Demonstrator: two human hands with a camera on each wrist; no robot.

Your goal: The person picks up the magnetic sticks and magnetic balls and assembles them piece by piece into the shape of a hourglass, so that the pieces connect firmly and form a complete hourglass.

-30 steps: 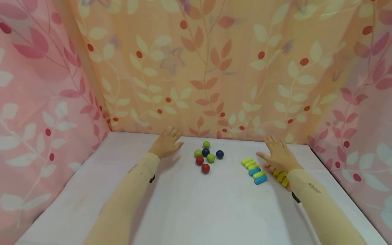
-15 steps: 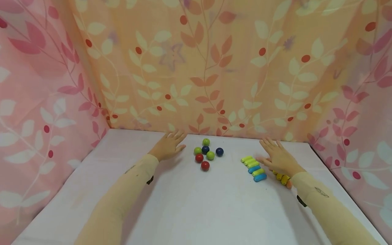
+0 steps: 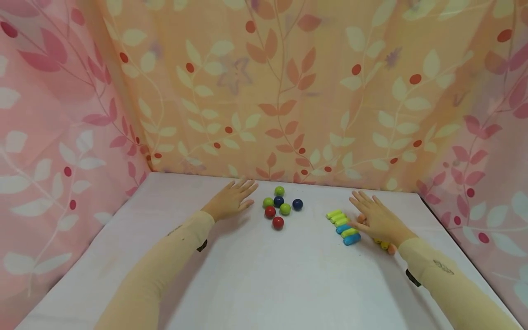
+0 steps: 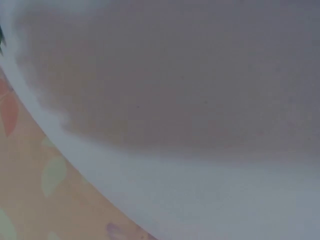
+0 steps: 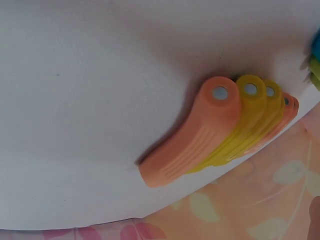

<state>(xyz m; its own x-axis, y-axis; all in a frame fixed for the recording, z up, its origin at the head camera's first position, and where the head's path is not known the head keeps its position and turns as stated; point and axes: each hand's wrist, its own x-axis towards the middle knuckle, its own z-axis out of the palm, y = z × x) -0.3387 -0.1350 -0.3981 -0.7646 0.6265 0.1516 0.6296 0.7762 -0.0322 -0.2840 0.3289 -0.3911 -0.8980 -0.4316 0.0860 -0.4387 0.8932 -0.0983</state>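
In the head view my left hand (image 3: 229, 200) is held over the table with its fingers spread, left of a cluster of shiny balls. Green balls (image 3: 285, 209), dark blue balls (image 3: 297, 204) and red balls (image 3: 278, 223) make up the cluster. My right hand (image 3: 380, 221), its fingers extended too, hovers over a row of orange and yellow rods and partly hides it. The right wrist view shows a curved orange rod (image 5: 195, 132) and yellow rods (image 5: 257, 112) with silvery discs in their ends. Left of the right hand lie green rods (image 3: 335, 214) and blue rods (image 3: 352, 239). Neither hand holds anything.
A white table (image 3: 264, 279) carries everything. Behind it hangs an orange leaf-patterned curtain (image 3: 231, 105), with a pink curtain (image 3: 53, 137) on the left and another on the right. In the left wrist view a shadow (image 4: 165, 85) falls on the white surface.
My left hand has drifted slightly right, toward the balls, and nearer to me. My right hand has come a little nearer, covering more of the orange and yellow rods. Balls and rods have stayed put.
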